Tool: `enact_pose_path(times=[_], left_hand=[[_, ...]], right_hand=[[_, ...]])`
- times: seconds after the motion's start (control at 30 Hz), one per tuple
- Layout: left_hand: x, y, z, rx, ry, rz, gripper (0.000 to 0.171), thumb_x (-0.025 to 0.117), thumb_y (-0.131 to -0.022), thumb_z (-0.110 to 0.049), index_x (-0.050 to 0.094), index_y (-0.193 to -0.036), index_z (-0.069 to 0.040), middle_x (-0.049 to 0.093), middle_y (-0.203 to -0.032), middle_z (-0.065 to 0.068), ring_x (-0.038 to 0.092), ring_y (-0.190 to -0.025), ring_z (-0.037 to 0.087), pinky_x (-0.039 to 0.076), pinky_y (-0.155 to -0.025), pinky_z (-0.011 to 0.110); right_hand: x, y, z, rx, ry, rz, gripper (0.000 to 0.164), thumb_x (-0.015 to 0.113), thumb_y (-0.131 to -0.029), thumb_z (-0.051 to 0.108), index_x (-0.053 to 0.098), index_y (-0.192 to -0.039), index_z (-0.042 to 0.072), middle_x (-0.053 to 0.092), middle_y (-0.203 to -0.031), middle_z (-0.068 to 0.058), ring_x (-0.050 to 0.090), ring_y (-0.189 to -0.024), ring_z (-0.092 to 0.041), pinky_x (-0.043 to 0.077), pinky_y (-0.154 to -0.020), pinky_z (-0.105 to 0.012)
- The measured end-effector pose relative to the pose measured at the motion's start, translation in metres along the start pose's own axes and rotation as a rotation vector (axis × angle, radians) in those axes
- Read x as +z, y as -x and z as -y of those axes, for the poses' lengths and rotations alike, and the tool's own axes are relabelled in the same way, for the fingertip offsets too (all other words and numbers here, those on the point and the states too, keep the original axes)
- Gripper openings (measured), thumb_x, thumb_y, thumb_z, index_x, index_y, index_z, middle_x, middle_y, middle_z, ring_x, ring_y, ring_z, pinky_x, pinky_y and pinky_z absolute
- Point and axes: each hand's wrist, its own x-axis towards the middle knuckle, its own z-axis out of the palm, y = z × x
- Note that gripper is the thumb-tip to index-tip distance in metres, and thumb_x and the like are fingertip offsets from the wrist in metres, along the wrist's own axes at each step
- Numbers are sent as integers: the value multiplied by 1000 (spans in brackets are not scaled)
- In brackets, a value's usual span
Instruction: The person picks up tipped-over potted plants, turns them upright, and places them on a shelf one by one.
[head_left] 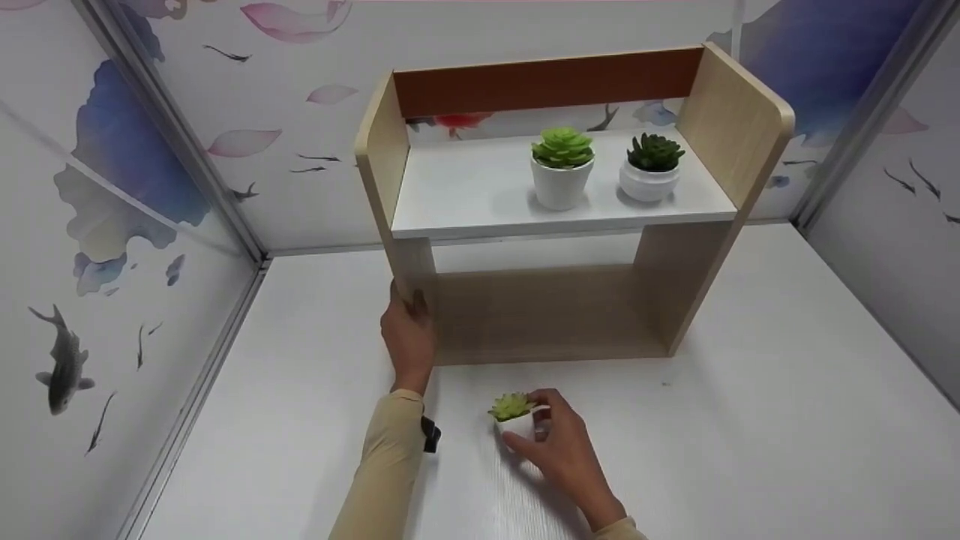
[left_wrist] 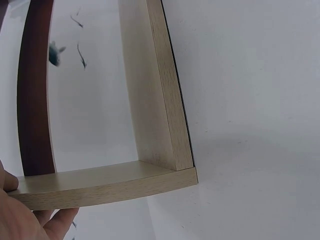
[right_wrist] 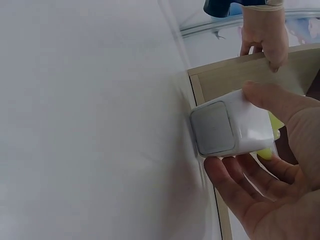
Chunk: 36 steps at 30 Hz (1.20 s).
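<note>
A small light-green succulent in a white square pot is pinched between the thumb and fingers of my right hand, in front of the shelf. The right wrist view shows the pot's flat base tipped toward the camera and lifted off the table. My left hand grips the left side panel of a wooden two-tier shelf, thumb on one face and fingers on the other. On the white upper board stand a bright green potted succulent and a dark green one in a rounded white pot.
The shelf stands on a white table, its tall right side panel rising beyond the upper board. Printed white walls with metal edging enclose the table at left, back and right.
</note>
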Motion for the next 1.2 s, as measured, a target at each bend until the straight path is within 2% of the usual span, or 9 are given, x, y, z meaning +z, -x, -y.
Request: enact_pose_path(times=[0.27,0.47,0.83,1.03,1.2], left_hand=[[-1,0,1,8,33,-3,43,55,-107,-9,48,-148,0,61,-142,19,59,-131,29,51,-106,45],[-1,0,2,8,34,-3,44,55,-106,-8,47,-148,0,61,-142,19,59,-132,28,51,-107,43],[-1,0,-1,7,39,-2,44,56,-106,-9,47,-149,0,60,-143,19,58,-133,29,50,-108,44],[-2,0,-1,4,40,6,43,54,-108,-13,47,-148,-1,61,-142,19,59,-132,29,50,-107,44],[-2,0,0,-1,49,15,42,54,-107,-11,47,-148,-2,61,-142,18,59,-132,28,51,-107,43]], right_hand=[[-1,8,-1,-14,-32,17,60,92,-75,22,51,-115,7,65,-113,-12,64,-93,-20,57,-78,-33],[-2,14,1,-29,-5,2,57,93,-74,17,49,-109,7,63,-111,-10,62,-97,-20,57,-77,-30],[-1,24,4,4,-38,-4,54,91,-74,7,46,-103,6,61,-106,-12,64,-93,-20,58,-77,-30],[1,29,5,-18,-25,-10,49,89,-76,5,46,-99,6,58,-100,-9,62,-94,-19,59,-77,-27],[0,34,5,-53,-33,-5,48,88,-78,4,45,-99,6,59,-101,-10,67,-92,-19,60,-78,-29]])
